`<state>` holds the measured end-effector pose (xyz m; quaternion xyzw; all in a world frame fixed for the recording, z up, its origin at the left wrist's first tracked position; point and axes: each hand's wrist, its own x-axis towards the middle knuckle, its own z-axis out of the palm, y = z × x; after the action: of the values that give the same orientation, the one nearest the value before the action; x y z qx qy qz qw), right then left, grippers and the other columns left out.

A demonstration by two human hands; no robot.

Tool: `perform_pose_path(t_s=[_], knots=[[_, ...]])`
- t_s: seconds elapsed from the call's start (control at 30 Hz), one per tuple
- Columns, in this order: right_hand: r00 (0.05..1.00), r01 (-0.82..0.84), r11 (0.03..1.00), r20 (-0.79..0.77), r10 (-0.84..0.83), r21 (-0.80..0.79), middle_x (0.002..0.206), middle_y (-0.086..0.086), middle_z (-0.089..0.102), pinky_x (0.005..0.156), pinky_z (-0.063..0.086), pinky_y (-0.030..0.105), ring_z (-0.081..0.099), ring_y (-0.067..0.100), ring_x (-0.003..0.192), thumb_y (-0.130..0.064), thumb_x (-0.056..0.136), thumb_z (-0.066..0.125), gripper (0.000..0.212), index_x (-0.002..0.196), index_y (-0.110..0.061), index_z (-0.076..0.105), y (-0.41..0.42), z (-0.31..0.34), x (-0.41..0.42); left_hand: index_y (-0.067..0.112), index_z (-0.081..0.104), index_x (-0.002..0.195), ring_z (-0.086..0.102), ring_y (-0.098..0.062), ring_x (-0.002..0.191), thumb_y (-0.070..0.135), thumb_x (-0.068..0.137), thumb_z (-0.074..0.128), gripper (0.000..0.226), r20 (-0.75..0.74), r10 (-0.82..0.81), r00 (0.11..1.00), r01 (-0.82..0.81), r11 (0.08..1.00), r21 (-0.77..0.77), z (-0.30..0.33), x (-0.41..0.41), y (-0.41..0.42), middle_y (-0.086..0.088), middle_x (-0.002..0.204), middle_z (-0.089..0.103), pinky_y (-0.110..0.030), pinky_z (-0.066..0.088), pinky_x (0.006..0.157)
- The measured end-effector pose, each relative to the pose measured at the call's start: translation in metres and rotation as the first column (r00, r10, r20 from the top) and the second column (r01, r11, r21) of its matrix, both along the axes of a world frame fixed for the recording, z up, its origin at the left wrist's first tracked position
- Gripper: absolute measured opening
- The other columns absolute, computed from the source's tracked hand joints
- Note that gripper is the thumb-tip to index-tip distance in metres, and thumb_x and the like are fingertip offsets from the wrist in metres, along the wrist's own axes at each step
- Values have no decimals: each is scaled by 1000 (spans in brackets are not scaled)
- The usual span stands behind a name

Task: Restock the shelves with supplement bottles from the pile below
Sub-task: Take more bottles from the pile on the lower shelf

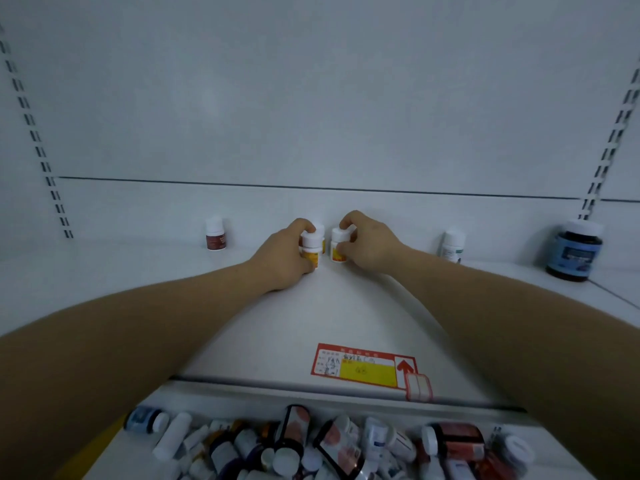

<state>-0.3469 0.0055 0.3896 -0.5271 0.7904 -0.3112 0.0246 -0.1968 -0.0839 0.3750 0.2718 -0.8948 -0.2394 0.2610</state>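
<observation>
Head view: hands (282, 259) (367, 244) grip yellow-label bottles (311, 249) (338, 245); maroon bottle (215, 234) left; blue jar (575, 251) right.

Dim, cool bluish light with soft shadows; wide-angle view bends the shelf (346, 306) edges, and the bottle pile (311, 445) at the bottom is blurred

Both bare forearms reach from the lower corners of the frame toward its middle, converging. The left hand (284, 258) sits just left of centre, fingers and thumb curled in a grip round a bottle (311, 249). The right hand (369, 242), just right of centre, curls likewise round a second bottle (337, 245). The hands are near each other, not touching.
</observation>
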Motion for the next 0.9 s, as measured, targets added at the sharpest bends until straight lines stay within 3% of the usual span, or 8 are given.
perform_pose_path(t_s=[0.2,0.4,0.6,0.77,0.9], knots=[[991,-14,1000,-131,17,23,110,13,60,75,37,28,54,28,97,-22,93,55,34,125,-11,45,-4,-2,-2,19,41,123,62,-28,90,10,80,69,52,18,11,1000,-11,1000,5,0,-8,-4,-10,109,60,-35,48,83],[990,7,999,-139,0,53,113,15,59,74,35,28,55,31,101,-22,93,53,40,130,-13,40,-7,-6,-2,16,38,126,57,-26,89,11,81,68,55,53,51,997,-48,998,-43,2,-13,-2,-12,115,58,-33,46,83],[992,-9,996,-121,19,85,127,12,53,83,36,27,51,27,111,-31,91,58,57,141,-17,33,0,5,-2,17,17,148,47,-26,123,27,78,74,90,179,79,981,-81,997,2,20,-4,9,-9,146,37,-27,39,92],[968,-17,989,-245,53,145,134,12,47,92,38,33,48,28,119,-40,92,57,57,140,-15,37,15,18,6,19,29,144,46,-22,123,41,85,65,73,258,125,958,-117,992,-46,31,19,30,-6,145,39,-28,36,96],[947,-30,984,-310,84,174,120,8,57,75,37,30,54,23,98,-48,90,54,45,123,-17,51,27,22,28,22,32,144,40,-20,131,45,89,58,65,345,113,932,-97,993,-61,30,48,57,-1,149,36,-28,31,104]])
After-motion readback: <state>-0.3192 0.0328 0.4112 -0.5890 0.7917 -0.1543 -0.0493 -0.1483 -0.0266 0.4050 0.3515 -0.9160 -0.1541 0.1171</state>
